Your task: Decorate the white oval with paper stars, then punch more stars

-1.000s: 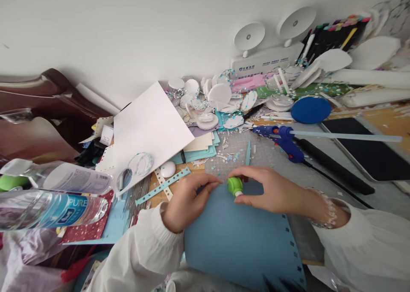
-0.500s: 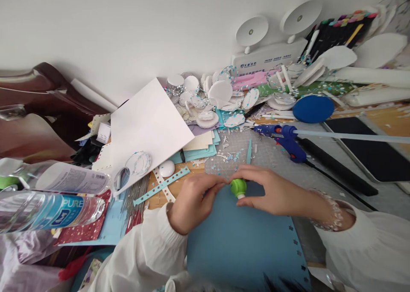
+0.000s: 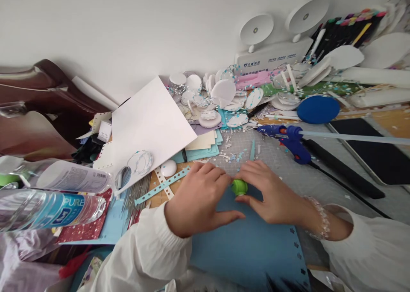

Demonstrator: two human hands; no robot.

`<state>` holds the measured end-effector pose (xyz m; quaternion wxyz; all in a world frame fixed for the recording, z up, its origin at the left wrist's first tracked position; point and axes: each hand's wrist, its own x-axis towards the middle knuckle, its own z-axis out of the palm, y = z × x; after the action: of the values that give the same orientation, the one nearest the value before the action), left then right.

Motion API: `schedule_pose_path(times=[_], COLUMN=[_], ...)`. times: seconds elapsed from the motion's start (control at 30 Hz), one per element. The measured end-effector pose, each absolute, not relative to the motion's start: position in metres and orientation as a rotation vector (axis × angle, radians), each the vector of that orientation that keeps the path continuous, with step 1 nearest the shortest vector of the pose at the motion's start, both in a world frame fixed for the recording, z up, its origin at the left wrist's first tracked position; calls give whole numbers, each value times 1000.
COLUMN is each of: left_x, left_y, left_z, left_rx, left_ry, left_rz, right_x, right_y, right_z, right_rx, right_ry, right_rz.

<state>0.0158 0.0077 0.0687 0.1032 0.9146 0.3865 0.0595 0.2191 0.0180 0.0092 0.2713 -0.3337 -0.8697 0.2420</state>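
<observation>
A small green craft punch [image 3: 239,187] sits at the far edge of a blue card sheet [image 3: 243,240]. My right hand [image 3: 272,193] grips it between thumb and fingers. Just to its left, my left hand [image 3: 200,198] is open over the card, thumb stretched out towards the punch and fingertips partly hidden. Small flower- or star-shaped holes run along the card's right edge. Beyond my right fingers lies a thin pointed blue paper scrap [image 3: 253,150].
A blue glue gun [image 3: 288,140] with its cord lies right of the hands, near a dark tablet [image 3: 374,151]. White foam discs [image 3: 223,90] pile up against the wall. A white board [image 3: 152,121] and water bottles [image 3: 60,210] stand or lie left; paper scraps litter the grey mat [image 3: 272,155].
My left hand has gone from pinched fingers at the card's edge to an opened hand with the thumb out. The right hand keeps hold of the punch, which has tilted slightly.
</observation>
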Motion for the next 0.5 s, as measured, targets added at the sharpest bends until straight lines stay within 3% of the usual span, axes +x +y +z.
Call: schedule_pose_path(times=[0.17,0.5], left_x=[27,22], left_y=[23,32], left_z=[57,42], left_rx=[2822,2922], left_ry=[1035,811], left_rz=[63,263], right_x=[216,216], right_y=[16,15], right_z=[7,7], right_rx=[-887,-826], right_ry=[-2363,-2318], right_rz=[624,546])
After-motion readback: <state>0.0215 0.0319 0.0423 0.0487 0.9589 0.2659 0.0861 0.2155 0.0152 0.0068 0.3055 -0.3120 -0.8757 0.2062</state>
